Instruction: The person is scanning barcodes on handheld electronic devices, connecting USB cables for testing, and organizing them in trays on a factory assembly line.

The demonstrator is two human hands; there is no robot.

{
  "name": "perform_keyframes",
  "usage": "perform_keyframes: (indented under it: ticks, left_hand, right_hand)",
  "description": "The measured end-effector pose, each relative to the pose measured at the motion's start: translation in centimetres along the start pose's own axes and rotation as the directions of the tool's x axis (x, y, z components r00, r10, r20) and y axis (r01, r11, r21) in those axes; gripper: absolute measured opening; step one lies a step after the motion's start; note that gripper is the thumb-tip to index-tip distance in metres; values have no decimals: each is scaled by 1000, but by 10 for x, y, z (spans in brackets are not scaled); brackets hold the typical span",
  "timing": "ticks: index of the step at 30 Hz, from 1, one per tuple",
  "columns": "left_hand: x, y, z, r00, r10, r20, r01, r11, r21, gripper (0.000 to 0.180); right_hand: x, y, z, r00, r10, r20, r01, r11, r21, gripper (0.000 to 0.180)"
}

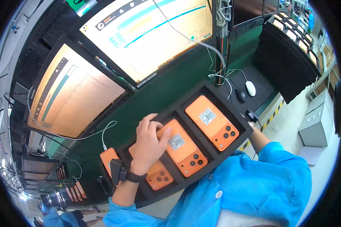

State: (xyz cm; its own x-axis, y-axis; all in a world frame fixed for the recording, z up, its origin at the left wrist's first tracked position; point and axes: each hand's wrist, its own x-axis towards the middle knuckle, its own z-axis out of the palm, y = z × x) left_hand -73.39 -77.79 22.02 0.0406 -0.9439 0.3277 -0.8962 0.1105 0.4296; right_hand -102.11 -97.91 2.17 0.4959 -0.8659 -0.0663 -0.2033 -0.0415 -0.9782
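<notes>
A long black tray (210, 160) is tilted in front of me, with orange phones in its compartments, camera ends toward me. My left hand (149, 142) reaches over the left-middle phone (159, 179). Its thumb lies on the upper left corner of the neighbouring phone (185, 153), fingers curled beside that corner; the fingertips are partly hidden. Farther right, another phone (212, 123) lies in its own compartment. At the left end, a white cable (104, 142) meets an orange phone (108, 159), half covered by my wrist device. My right forearm (259, 138) goes behind the tray's right end, which hides that hand.
Two lit monitors (77, 94) stand beyond a green bench surface (155, 94). A white mouse (250, 88) and a black mouse (241, 95) are at the right. Black-draped racks (284, 56) hold more devices. Several orange phones (76, 191) stand at the lower left; another person (60, 218) is behind.
</notes>
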Motion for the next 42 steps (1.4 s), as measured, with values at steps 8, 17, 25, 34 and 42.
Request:
perform_keyframes:
  ticks: [8, 17, 25, 34, 42]
  left_hand:
    - [0, -1, -7, 998, -67, 14, 68, 993, -96, 23]
    - [-7, 48, -39, 966, -174, 191, 258, 689, -677, 22]
    - [-18, 58, -43, 990, -96, 102, 140, 732, -666, 30]
    - [-18, 55, -38, 998, 51, -29, -58, 785, -617, 25]
    - [-12, 51, -55, 984, -89, 152, 149, 880, -451, 29]
  right_hand:
    - [-9, -144, -29, 998, -34, 45, 17, 947, 321, 24]
    - [-21, -269, 7, 806, -320, 499, 240, 946, 218, 30]
    - [-41, -313, 70, 668, -433, 605, 520, 853, 37, 35]
    - [-51, -334, 72, 626, -371, 686, 613, 778, -138, 31]
    - [-44, -333, 85, 702, -229, 674, 492, 840, -227, 22]
